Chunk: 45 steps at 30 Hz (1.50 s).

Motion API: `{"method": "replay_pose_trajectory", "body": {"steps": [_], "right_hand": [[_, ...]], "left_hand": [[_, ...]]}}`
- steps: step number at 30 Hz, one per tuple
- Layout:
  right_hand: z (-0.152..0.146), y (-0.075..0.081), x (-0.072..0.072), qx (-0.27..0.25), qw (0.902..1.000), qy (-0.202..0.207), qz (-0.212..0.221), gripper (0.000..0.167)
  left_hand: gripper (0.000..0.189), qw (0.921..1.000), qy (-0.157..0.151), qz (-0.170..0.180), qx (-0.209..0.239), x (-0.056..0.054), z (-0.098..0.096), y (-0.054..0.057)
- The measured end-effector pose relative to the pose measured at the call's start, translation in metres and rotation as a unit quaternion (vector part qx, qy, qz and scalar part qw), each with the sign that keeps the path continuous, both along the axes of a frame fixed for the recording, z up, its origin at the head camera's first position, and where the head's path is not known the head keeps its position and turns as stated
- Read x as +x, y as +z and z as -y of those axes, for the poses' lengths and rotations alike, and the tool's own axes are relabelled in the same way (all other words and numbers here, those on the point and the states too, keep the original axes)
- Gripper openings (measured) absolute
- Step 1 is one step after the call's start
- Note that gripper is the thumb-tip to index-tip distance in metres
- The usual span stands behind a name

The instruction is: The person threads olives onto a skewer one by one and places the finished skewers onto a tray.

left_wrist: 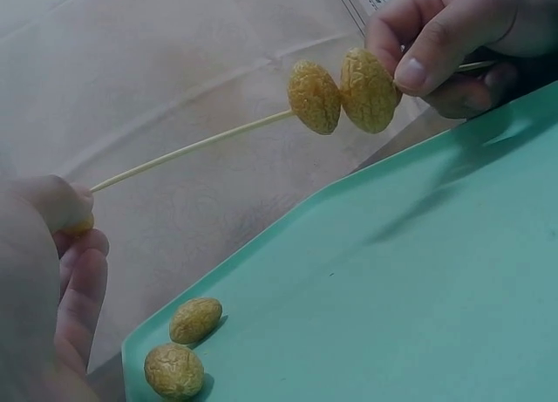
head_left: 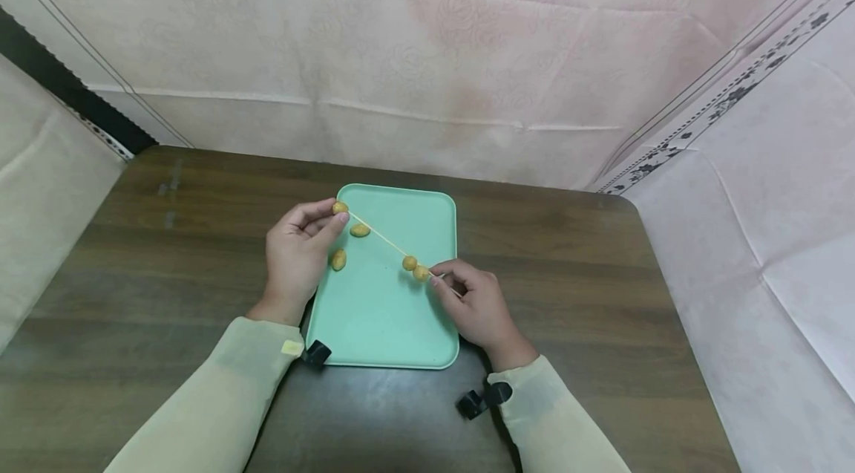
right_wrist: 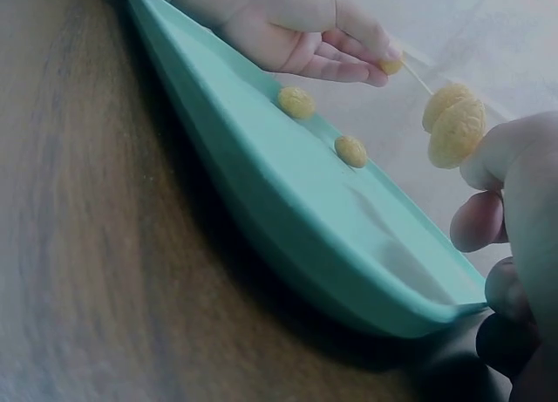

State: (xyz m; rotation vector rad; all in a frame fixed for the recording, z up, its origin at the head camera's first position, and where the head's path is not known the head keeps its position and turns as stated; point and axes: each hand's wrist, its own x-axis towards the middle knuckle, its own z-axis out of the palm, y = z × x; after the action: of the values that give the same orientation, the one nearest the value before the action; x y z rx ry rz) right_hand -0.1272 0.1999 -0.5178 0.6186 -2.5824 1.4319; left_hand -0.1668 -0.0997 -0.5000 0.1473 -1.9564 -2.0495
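Observation:
A thin pale wooden skewer (head_left: pixel 382 237) slants above the green tray, carrying two small, wrinkled, yellow-brown ovals that look like baby potatoes (left_wrist: pixel 367 90). My right hand (head_left: pixel 476 302) pinches the skewer just below this pair, thumb and fingertips right beside the lower one. Between thumb and fingers, my left hand (head_left: pixel 298 250) pinches a third small potato (head_left: pixel 340 207) at the skewer's far tip; in the left wrist view the fingers hide most of it. Two more potatoes, one upper (head_left: pixel 359 230) and one lower (head_left: pixel 338 259), lie on the tray near its left edge.
The rectangular green tray (head_left: pixel 381 332) has a low raised rim and sits on a brown wooden table (head_left: pixel 568 272). Pale patterned cloth (head_left: pixel 427 50) hangs behind the table and at both sides. A dark strip (head_left: pixel 73 87) shows at the back left.

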Motion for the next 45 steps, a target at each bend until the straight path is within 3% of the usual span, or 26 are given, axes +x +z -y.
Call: {"method": "replay_pose_trajectory", "body": {"steps": [9,17,33,45], "right_hand": [[-0.0006,-0.0011,0.0011,-0.011,0.9999,0.007,-0.006,0.009],[-0.0001,0.0003,0.0016,-0.017,0.9998,0.011,-0.006,0.009],[-0.0002,-0.0001,0.0011,-0.018,0.9997,0.012,-0.014,0.008],[-0.0004,0.0003,0.0017,-0.021,0.9996,0.019,0.0,0.009]], "left_hand": [[0.027,0.9986,0.016,-0.045,-0.025,-0.0008,-0.0003,-0.0053],[0.025,0.9979,0.025,-0.05,-0.031,-0.0008,-0.0011,-0.0053],[0.019,0.9929,0.008,-0.113,-0.035,-0.0002,-0.0043,-0.0075],[0.014,0.9891,0.004,-0.128,-0.074,0.0018,-0.0043,-0.0064]]}}
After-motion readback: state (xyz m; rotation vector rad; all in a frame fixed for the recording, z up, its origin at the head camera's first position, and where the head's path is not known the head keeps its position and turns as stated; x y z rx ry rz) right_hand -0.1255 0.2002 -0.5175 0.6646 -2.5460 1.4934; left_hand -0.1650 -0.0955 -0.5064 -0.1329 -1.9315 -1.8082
